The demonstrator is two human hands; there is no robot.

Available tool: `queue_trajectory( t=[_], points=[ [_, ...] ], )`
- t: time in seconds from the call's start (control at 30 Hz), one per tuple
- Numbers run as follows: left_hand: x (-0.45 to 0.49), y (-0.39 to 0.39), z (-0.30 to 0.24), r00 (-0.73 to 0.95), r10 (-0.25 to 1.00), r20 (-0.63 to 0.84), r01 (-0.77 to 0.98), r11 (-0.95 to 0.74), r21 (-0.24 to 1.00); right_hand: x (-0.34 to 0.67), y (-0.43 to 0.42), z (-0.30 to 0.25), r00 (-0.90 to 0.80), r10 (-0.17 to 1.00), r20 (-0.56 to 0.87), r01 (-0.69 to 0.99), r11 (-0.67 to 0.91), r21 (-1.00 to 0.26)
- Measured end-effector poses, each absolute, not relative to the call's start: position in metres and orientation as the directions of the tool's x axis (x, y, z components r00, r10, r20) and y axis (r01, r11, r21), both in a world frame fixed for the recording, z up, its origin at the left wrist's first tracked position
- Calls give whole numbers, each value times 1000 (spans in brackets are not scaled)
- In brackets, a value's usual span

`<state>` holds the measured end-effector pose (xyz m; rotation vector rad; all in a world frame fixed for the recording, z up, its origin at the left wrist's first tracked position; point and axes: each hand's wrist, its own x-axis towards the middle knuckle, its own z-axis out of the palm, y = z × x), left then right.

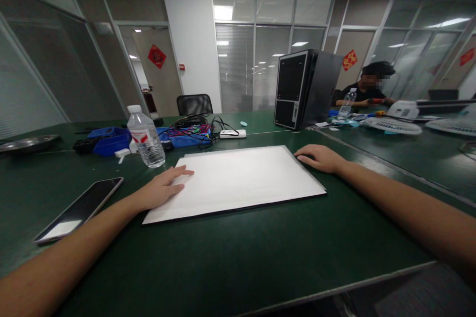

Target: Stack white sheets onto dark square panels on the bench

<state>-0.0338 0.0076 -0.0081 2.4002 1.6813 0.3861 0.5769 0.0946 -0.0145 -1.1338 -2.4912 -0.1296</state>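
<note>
A flat white rectangular sheet or panel [241,178] with a dark edge beneath it lies on the green table [238,257] in front of me. My left hand [161,189] rests on its left side, fingers stretched out over the white surface. At the far right corner, my right hand [322,158] lies on the table with its fingers extended toward the panel's edge; its fingertips are partly hard to make out. A phone [84,208] lies left of my left forearm. Just beyond my left hand stands a clear plastic water bottle [147,138] with a red and white label.
Behind the panel are blue trays [111,141] with tangled cables and a white power strip [233,133]. A black computer tower [308,89] stands at the back. A metal pan [29,143] sits far left. On the right, a person [366,89] sits beyond another bottle [347,104] and white fans [392,125].
</note>
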Motion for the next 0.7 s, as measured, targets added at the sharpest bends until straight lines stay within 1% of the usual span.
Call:
queue_trajectory(
  t=[0.1,0.23,0.43,0.6,0.7],
  points=[
    [-34,8,-7,314,944,98,890,-329,314,576,95,-14,-596,709,378,740,668,-85],
    [-30,7,-5,280,950,138,898,-310,313,576,95,-14,-596,713,369,740,667,-93],
    [-20,4,-2,175,965,193,956,-214,202,576,95,-14,-605,711,359,731,674,-104],
    [-18,1,0,169,966,194,969,-199,145,577,97,-15,-605,716,349,731,673,-112],
    [-17,0,2,196,958,210,965,-226,131,577,98,-16,-602,720,344,734,669,-116]
  ],
)
